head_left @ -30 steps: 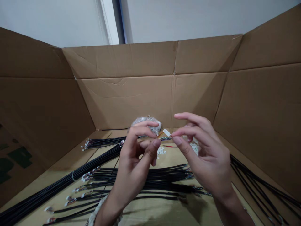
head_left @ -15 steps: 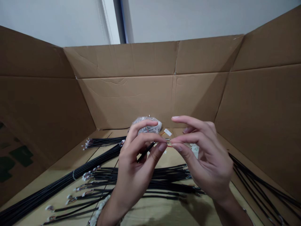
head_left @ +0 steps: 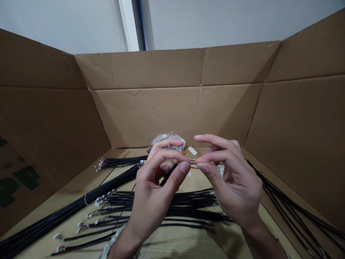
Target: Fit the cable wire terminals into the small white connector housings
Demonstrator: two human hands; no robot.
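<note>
From the head-worn view, both bare hands are raised and curled, nearly closed, their fingertips almost meeting above a tan cardboard floor (head_left: 190,187). The left hand (head_left: 155,187) pinches a thin black sheathed cable (head_left: 169,174) between thumb and fingers. The cable's short coloured wire ends (head_left: 192,163) run across to the right hand (head_left: 231,180), whose thumb and forefinger close on them. Just beyond lie a clear plastic bag of small parts (head_left: 167,142) and a small white rectangular piece (head_left: 192,150). Bundles of black cables (head_left: 161,205) tipped with small connectors spread across the floor, inside tall brown cardboard walls (head_left: 145,115).
</note>
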